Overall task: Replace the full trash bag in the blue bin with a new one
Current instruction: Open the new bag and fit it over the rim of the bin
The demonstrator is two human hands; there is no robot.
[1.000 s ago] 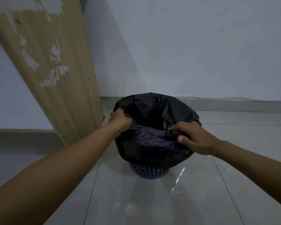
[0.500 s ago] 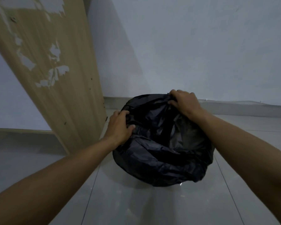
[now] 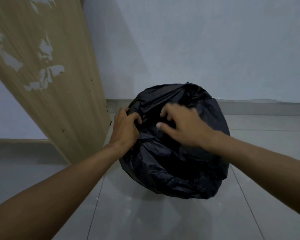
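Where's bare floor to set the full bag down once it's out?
Bare tile in front of the black bag, toward the camera, and right of it up to the skirting. Crowded left: the wooden panel stands close, left hand gripping the bag between.

The left hand (image 3: pixel 126 126) grips the black trash bag (image 3: pixel 177 163) at its left edge; the blurred right hand (image 3: pixel 185 128) curls over its top

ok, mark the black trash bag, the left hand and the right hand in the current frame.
black trash bag (image 3: pixel 171 170), head view, crumpled front face.
left hand (image 3: pixel 126 130), head view, back of the hand.
right hand (image 3: pixel 187 130), head view, back of the hand.
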